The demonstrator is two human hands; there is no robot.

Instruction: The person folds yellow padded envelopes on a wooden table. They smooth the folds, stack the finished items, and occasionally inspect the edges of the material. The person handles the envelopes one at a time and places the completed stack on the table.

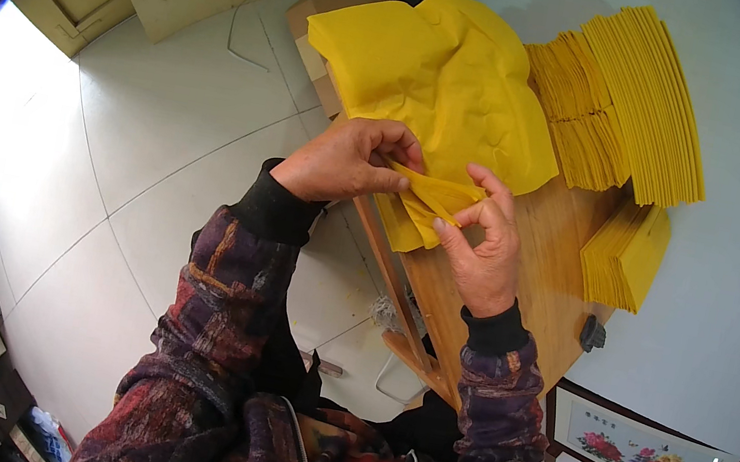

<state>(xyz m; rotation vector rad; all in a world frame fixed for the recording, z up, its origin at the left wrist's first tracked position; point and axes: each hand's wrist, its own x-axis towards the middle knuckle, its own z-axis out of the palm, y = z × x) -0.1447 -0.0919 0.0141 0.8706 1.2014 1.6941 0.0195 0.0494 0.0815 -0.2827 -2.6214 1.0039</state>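
A large yellow fabric sheet (454,79), wrinkled and thin, spreads over the far part of a wooden table (533,249). Its near edge is bunched into folds between my hands. My left hand (353,158) pinches the fold from the left, thumb against the cloth and fingertips curled behind it. From the right, my right hand (485,245) grips the same fold between thumb and fingers. A gap shows between the layers there, like an opening. A loose flap hangs below my left thumb, over the table's left edge.
At the table's far right stand tall stacks of folded yellow fabric (645,106), with a smaller folded pile (625,254) nearer. A small black object (593,334) lies by the right edge. A cardboard box (317,51) sits behind the sheet. A framed flower picture (641,453) is at lower right.
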